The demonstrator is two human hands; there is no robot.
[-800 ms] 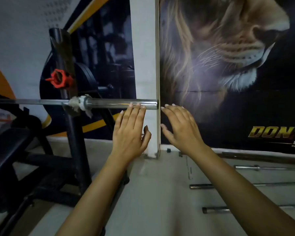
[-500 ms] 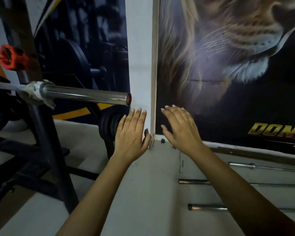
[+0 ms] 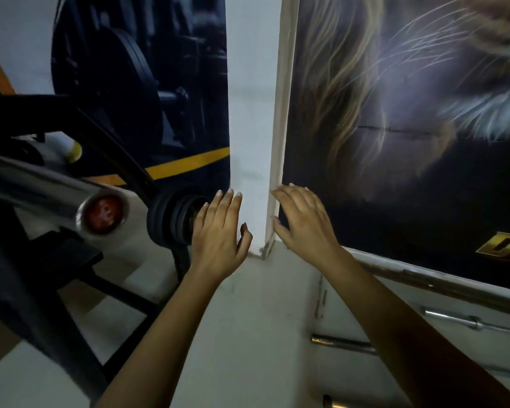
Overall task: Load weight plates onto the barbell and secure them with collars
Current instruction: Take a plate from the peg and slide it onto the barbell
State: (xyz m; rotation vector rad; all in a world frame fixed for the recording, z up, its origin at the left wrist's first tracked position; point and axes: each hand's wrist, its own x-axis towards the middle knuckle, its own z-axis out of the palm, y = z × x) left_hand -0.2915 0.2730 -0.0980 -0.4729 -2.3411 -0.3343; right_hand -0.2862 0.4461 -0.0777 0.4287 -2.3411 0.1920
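Both hands, left hand (image 3: 217,241) and right hand (image 3: 302,222), open and empty, reaching toward stacked weight plates (image 3: 171,220) low by the rack; bare barbell sleeve end (image 3: 102,214) sits close left, likely head or forearm strike while bending.

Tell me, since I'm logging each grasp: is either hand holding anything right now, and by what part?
Nothing is held. The left hand and right hand are both open and empty, fingers spread, near the stacked weight plates beside the bare barbell end.
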